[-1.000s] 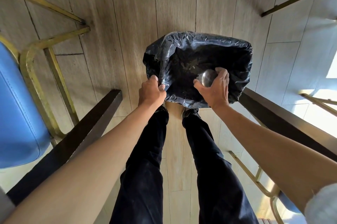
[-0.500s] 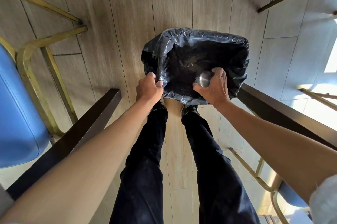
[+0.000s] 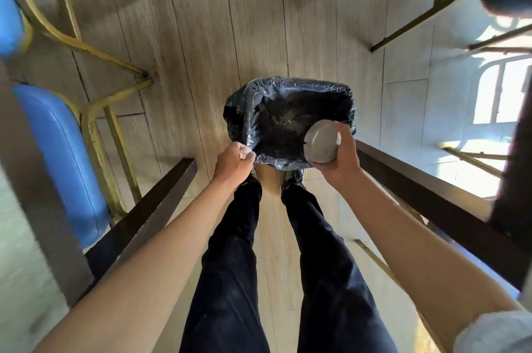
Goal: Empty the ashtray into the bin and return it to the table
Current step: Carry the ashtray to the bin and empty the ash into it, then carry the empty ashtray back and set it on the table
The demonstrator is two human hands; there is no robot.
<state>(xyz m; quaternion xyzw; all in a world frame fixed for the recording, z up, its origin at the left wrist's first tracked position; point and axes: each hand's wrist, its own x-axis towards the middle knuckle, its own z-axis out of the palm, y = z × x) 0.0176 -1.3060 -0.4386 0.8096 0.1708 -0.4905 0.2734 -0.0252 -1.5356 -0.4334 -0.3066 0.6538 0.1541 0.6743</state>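
A bin lined with a black plastic bag (image 3: pixel 290 88) stands on the wooden floor in front of my feet. Ash and bits of debris lie at its bottom. My right hand (image 3: pixel 341 161) grips a round metal ashtray (image 3: pixel 321 141), turned so its flat grey underside faces me, over the bin's near right corner. My left hand (image 3: pixel 233 162) pinches the bag's near left edge. The ashtray's inside is hidden.
Dark table edges run along both sides: one at the left (image 3: pixel 149 208), one at the right (image 3: pixel 431 197). Blue-cushioned chairs with gold frames (image 3: pixel 66 157) stand to the left. More chair legs (image 3: pixel 414 21) are at the upper right.
My head has risen, so the bin looks smaller and farther off. My right hand has lifted the ashtray out of the bin's mouth towards me. My left hand stays on the bag edge.
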